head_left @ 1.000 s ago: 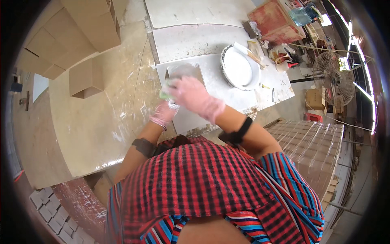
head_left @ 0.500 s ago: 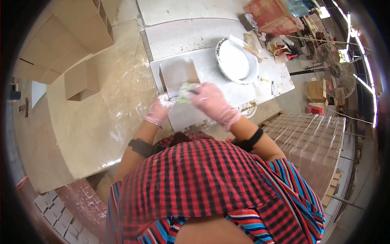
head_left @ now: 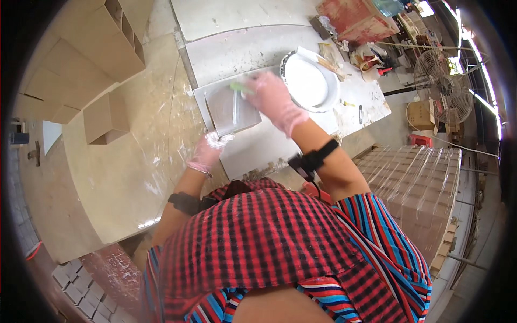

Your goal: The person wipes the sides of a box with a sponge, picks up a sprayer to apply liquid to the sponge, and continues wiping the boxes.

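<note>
A grey-brown cardboard piece (head_left: 243,112) lies on the white tabletop, its upper face wet with a pale streak of white paste. At its near left corner my left hand (head_left: 208,151), in a pink glove with white paste on the fingertips, is closed on the edge. My right hand (head_left: 269,97), also gloved in pink, is above the far right part of the cardboard. It grips a light green tool (head_left: 240,88), blurred by motion, so its exact kind is unclear. Right of that hand stands a round white basin (head_left: 336,91) holding white paste.
A flat stick-like brush (head_left: 329,65) rests on the basin's rim. Open cardboard boxes (head_left: 107,119) stand on the tan table at left. A film-wrapped stack of cartons (head_left: 414,177) is at right, with a standing fan (head_left: 444,83) beyond. A small knife (head_left: 361,114) lies near the table edge.
My right hand has moved up and away from my left hand with the green tool, across the cardboard. The cardboard now lies flatter. My left hand has shifted slightly nearer to me.
</note>
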{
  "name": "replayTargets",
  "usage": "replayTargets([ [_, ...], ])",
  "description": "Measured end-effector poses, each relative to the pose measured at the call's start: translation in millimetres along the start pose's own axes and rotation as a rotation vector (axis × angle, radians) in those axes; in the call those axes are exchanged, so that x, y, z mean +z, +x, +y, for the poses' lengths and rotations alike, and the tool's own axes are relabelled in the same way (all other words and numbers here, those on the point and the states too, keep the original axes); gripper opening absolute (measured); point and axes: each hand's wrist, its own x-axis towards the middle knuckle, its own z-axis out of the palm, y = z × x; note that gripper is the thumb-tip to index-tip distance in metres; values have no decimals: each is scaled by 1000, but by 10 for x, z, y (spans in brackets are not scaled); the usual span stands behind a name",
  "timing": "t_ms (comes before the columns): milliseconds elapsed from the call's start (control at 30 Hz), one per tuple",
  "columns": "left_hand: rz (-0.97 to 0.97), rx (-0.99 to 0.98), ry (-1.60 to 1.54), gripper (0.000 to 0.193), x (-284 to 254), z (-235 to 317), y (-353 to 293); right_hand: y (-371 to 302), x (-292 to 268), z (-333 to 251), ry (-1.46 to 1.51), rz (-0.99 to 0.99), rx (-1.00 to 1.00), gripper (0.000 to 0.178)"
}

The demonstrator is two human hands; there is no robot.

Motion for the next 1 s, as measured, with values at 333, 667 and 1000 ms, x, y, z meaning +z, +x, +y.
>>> replayTargets([
  [333,-36,-9,-75,27,-90,260,-71,193,-14,212,20,-243,-9,29],
  [667,-49,-13,-93,26,-91,131,-45,57,124,-82,158,-301,-391,29],
  [1000,147,209,-125,30,-45,52,-42,162,18,-357,165,-564,-678,25],
])
